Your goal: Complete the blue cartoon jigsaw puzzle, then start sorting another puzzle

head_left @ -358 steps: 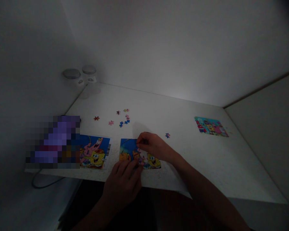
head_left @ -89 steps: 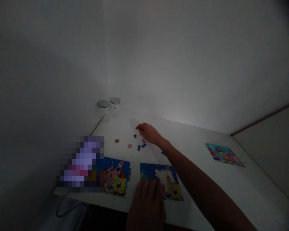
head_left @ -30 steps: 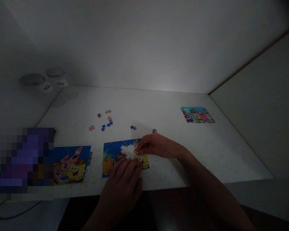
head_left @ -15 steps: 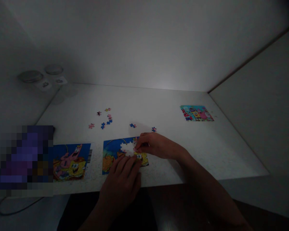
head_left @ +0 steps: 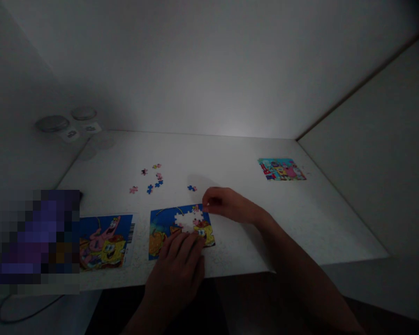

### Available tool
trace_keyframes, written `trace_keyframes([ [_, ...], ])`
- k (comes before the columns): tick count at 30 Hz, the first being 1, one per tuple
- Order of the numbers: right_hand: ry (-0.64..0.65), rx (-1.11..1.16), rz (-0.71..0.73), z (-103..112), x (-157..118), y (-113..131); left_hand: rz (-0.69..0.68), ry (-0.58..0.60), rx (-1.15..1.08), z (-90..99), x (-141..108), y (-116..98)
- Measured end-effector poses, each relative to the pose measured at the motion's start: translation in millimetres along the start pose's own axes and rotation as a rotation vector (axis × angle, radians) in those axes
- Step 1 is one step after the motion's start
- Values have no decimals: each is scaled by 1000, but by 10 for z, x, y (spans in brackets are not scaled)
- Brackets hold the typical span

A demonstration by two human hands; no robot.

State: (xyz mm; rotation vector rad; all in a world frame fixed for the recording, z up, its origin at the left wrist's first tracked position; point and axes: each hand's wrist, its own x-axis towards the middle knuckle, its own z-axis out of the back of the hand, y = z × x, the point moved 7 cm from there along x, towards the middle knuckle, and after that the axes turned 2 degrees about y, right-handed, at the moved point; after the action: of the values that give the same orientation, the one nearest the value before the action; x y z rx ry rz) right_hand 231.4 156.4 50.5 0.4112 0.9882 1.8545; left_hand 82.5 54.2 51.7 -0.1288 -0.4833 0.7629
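Note:
A partly built SpongeBob jigsaw puzzle [head_left: 164, 232] lies on the white table [head_left: 230, 158], with a white puzzle-shaped gap at its middle. My left hand [head_left: 174, 270] rests flat on the puzzle's lower right part, covering its lower edge. My right hand [head_left: 220, 204] sits with curled fingers just off the puzzle's upper right corner. Whether those fingers pinch a piece is hidden. Several loose pieces, among them a blue piece [head_left: 192, 188], lie on the table above the puzzle.
A printed SpongeBob picture [head_left: 106, 242] lies to the left, partly behind a pixelated patch [head_left: 31, 242]. A small picture card [head_left: 281, 169] lies at the far right. Two grey-lidded jars [head_left: 52, 123] stand beyond the back left corner. Walls bound the back and right.
My right hand has lifted off the puzzle, up and to the right. The blue piece seen near it before is no longer visible. My left hand stays on the puzzle.

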Motion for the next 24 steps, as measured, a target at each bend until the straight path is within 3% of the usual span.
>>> trace_keyframes([
  [3,-314,-106,-78,301,0,-193,-5,-14,4,1,2,-8],
  [5,-417,-192,-114,397,1,-286,-7,-25,3,9,10,-11],
  [11,-388,-216,-83,328,63,-297,-19,-63,18,65,22,-8],
  [19,-371,-329,60,131,188,-221,-1,-83,15,41,1,-4],
  [24,-349,-373,18,40,314,-150,1,-62,6,42,18,-2],
])
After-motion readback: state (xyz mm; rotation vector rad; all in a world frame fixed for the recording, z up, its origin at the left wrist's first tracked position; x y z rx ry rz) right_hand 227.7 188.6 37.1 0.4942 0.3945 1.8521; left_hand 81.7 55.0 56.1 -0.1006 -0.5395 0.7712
